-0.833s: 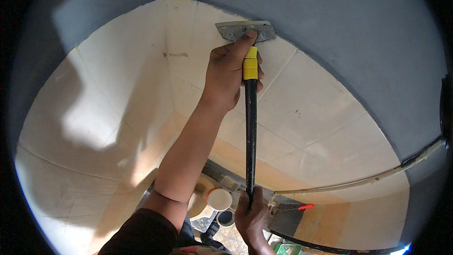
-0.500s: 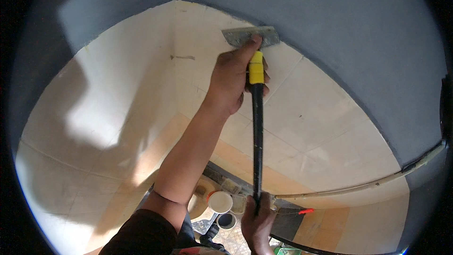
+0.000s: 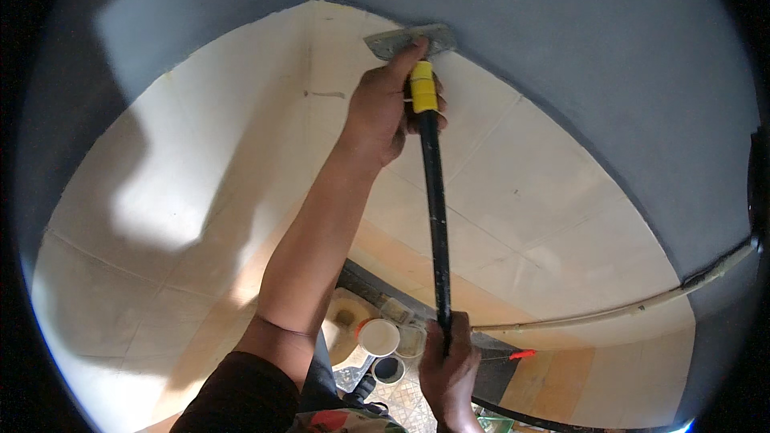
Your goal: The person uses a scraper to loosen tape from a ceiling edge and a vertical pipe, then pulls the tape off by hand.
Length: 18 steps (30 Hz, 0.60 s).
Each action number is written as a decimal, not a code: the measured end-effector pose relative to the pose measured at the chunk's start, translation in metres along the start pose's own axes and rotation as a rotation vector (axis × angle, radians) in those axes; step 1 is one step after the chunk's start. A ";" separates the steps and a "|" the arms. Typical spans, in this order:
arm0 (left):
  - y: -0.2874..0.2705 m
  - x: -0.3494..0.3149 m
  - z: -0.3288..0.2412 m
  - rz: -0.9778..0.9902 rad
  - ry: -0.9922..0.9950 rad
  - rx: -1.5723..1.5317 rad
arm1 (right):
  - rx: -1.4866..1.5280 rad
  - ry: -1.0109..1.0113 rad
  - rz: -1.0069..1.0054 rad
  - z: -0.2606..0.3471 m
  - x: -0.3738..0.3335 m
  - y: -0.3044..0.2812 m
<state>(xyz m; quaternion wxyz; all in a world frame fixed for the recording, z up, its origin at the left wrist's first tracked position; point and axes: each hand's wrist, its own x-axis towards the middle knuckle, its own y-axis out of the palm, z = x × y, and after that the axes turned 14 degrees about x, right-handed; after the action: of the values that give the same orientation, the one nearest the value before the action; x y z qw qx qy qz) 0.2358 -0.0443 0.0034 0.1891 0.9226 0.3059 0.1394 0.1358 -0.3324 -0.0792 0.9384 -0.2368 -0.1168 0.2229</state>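
Note:
A long-handled scraper stretches up the wall, with a black shaft, a yellow-wrapped neck and a wide grey blade. My left hand is wrapped round the neck just below the blade, its thumb pressed on the blade face. Lower down, my right hand grips the bottom end of the shaft. The blade lies at the border between pale tiles and the grey upper wall, near the corner. My left hand partly hides the yellow neck.
A pale pipe or cable runs along the right wall. Below are a white-topped bucket, a dark-filled container and a beige basin near my feet. A red-handled tool lies on a dark ledge at right.
The scraper's blade and my left hand have moved up and left along the grey wall's edge, toward the corner. My right hand has shifted slightly up and right; both keep their grip.

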 end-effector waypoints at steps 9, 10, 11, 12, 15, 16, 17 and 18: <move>0.010 0.002 -0.006 -0.048 -0.019 0.052 | -0.017 -0.050 -0.021 0.005 -0.001 0.002; 0.012 -0.005 -0.001 -0.025 -0.048 0.037 | -0.024 -0.041 -0.030 -0.005 -0.004 -0.002; 0.013 -0.010 0.011 0.004 -0.042 0.023 | -0.036 -0.029 -0.040 -0.016 -0.009 -0.007; 0.012 -0.016 0.021 0.020 -0.059 -0.006 | -0.053 -0.055 -0.040 -0.033 -0.013 -0.008; 0.008 -0.021 0.039 0.007 -0.060 -0.016 | -0.029 -0.071 -0.062 -0.047 -0.018 0.000; 0.009 -0.020 0.040 -0.003 -0.047 -0.012 | -0.014 -0.094 -0.071 -0.053 -0.017 0.003; 0.009 -0.020 0.039 0.005 -0.044 0.004 | 0.001 -0.117 -0.080 -0.059 -0.016 0.006; 0.010 -0.019 0.038 0.013 -0.041 0.020 | 0.016 -0.141 -0.087 -0.061 -0.016 0.009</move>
<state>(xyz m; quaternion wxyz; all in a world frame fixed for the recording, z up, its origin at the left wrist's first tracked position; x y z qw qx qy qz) 0.2406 -0.0731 -0.0291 0.1855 0.9290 0.2974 0.1185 0.1388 -0.3570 -0.1378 0.9385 -0.2075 -0.1911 0.1990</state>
